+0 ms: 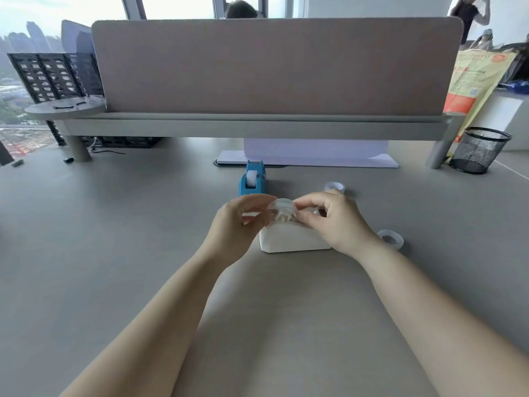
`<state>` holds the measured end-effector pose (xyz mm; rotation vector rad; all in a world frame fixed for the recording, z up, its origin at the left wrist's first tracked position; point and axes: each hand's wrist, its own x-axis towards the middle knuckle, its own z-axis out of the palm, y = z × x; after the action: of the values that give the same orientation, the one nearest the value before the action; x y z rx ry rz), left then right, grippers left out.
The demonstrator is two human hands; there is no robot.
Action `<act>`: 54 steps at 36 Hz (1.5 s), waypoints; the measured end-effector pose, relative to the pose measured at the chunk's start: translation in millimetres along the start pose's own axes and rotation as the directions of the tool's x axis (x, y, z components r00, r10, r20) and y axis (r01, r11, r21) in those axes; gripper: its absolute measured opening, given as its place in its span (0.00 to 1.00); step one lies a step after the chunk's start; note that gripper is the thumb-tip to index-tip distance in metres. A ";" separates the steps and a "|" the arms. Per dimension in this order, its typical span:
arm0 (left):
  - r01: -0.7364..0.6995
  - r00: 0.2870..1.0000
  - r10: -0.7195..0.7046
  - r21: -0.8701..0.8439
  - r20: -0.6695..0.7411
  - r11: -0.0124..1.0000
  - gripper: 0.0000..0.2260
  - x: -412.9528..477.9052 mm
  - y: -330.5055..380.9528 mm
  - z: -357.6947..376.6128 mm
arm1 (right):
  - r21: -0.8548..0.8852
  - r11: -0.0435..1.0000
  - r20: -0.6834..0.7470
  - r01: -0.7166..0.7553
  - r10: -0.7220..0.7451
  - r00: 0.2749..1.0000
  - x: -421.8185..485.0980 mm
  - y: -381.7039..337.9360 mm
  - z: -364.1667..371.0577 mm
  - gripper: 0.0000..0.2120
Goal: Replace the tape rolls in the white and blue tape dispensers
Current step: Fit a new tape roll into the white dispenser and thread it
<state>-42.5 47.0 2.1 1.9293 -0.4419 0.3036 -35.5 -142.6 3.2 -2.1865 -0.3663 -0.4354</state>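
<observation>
- Right hand (335, 219) covers the right end of the white tape dispenser (292, 239).
- Clear tape roll (282, 210): blurred, seating indeterminable.
- Both forearms cut by lower frame edge.

wide grey matte bench (86, 253) | beige fabric divider panel (274, 67) at its far edge | black mesh wire bin (479, 150) right of panel | black lattice crate (51, 75) left | daylit windows (71, 10) behind

Tape dispensers: two, white dispenser (294, 239) and blue dispenser (252, 180)
Tape rolls: three visible outside the dispensers, held roll (282, 210), far roll (335, 186), near roll (390, 239)
Mesh cups: one, mesh cup (481, 150)
</observation>
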 end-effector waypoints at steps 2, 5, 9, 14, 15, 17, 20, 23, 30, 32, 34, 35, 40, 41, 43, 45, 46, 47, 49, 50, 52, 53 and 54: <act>0.000 1.000 0.000 0.008 0.003 1.000 0.12 -0.6 -1.0 -0.2 | -0.030 0.999 -0.017 0.010 -0.010 1.000 0.1 -0.7 -0.4 0.06; -0.022 1.000 0.022 0.062 0.000 0.998 0.08 0.2 -2.8 -0.3 | -0.093 0.995 -0.040 0.034 -0.038 0.998 -0.6 -1.4 -0.3 0.05; -0.053 0.999 0.053 0.125 -0.002 0.991 0.09 0.0 -3.6 0.6 | -0.150 0.985 -0.040 0.085 -0.092 0.995 -2.0 -0.4 -0.3 0.04; -0.060 0.998 0.060 0.140 0.008 0.988 0.10 -1.0 -4.6 -0.6 | -0.200 0.975 -0.060 0.100 -0.114 0.992 -1.0 2.2 1.4 0.06; -0.066 0.998 0.066 0.141 0.006 0.988 0.11 -2.3 -5.5 -0.8 | -0.184 0.978 -0.068 0.101 -0.116 0.991 -2.3 2.2 1.7 0.08; -0.134 0.991 0.134 0.182 0.012 0.974 0.15 -5.5 -8.5 -1.7 | -0.126 0.985 -0.084 0.115 -0.126 0.988 -5.2 1.9 1.9 0.12; -0.260 0.966 0.248 0.350 0.078 0.900 0.23 -9.7 -11.6 -2.8 | -0.127 0.982 -0.118 0.143 -0.158 0.980 -9.2 2.3 0.1 0.13; -0.278 0.961 0.243 0.476 0.135 0.834 0.29 -10.8 -8.1 -0.6 | -0.103 0.986 -0.160 0.133 -0.149 0.976 -10.6 4.4 -3.3 0.13; -0.270 0.961 0.262 0.485 0.086 0.832 0.20 -10.9 0.5 11.8 | -0.057 0.997 -0.145 0.057 -0.065 0.987 -13.2 2.1 -3.8 0.11; -0.259 0.964 0.254 0.475 0.077 0.841 0.16 -9.9 0.8 14.7 | -0.060 0.998 -0.132 0.035 -0.043 0.990 -14.6 0.1 -4.1 0.10; -0.257 0.964 0.256 0.468 0.068 0.846 0.14 -8.4 -0.2 15.4 | -0.071 0.997 -0.106 0.026 -0.034 0.994 -15.3 -1.3 -4.4 0.09; -0.255 0.965 0.256 0.460 0.061 0.851 0.14 -7.8 -1.1 15.3 | -0.077 0.997 -0.097 0.025 -0.032 0.995 -15.2 -1.7 -4.0 0.09; -0.228 0.973 0.223 0.400 0.058 0.888 0.15 -7.5 -5.8 11.2 | -0.081 0.995 -0.076 0.053 -0.059 0.995 -12.9 -1.8 0.9 0.09; -0.222 0.975 0.216 0.391 0.061 0.893 0.15 -7.9 -6.3 10.1 | -0.079 0.995 -0.077 0.058 -0.064 0.995 -12.7 -2.0 1.6 0.09; -0.208 0.978 0.196 0.378 0.071 0.902 0.16 -9.4 -7.1 8.1 | -0.062 0.997 -0.091 0.037 -0.042 0.995 -12.8 -3.8 1.9 0.08; -0.192 0.981 0.177 0.370 0.073 0.909 0.17 -11.5 -7.1 6.8 | -0.033 0.999 -0.106 0.004 -0.007 0.994 -12.8 -6.1 1.5 0.08; -0.182 0.983 0.168 0.367 0.070 0.912 0.18 -12.2 -6.9 6.6 | -0.024 1.000 -0.107 -0.010 0.007 0.994 -12.3 -6.9 1.4 0.08; -0.170 0.985 0.157 0.362 0.067 0.916 0.19 -12.7 -6.3 6.7 | -0.020 1.000 -0.107 -0.021 0.019 0.994 -12.0 -8.2 1.1 0.08; -0.133 0.991 0.118 0.349 0.065 0.928 0.22 -13.2 -4.3 7.3 | -0.034 0.999 -0.115 -0.040 0.036 0.993 -11.2 -10.1 0.4 0.07; -0.115 0.993 0.097 0.339 0.068 0.934 0.24 -13.3 -3.4 7.8 | -0.045 0.998 -0.126 -0.051 0.045 0.991 -10.9 -11.3 0.0 0.06; -0.091 0.995 0.071 0.329 0.072 0.940 0.26 -13.1 -1.8 9.4 | -0.058 0.994 -0.154 -0.094 0.084 0.985 -9.6 -13.1 -0.5 0.07; -0.082 0.996 0.062 0.328 0.071 0.941 0.25 -13.0 -1.3 10.4 | -0.060 0.990 -0.163 -0.128 0.117 0.980 -8.7 -13.8 -0.6 0.08; -0.075 0.996 0.056 0.326 0.066 0.942 0.24 -13.2 -1.1 11.3 | -0.065 0.984 -0.167 -0.166 0.154 0.974 -7.5 -14.5 -0.6 0.09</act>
<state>-53.7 39.0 -8.6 2.2566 -0.5187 0.3866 -48.2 -135.2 10.4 -2.2185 -0.0843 -0.5405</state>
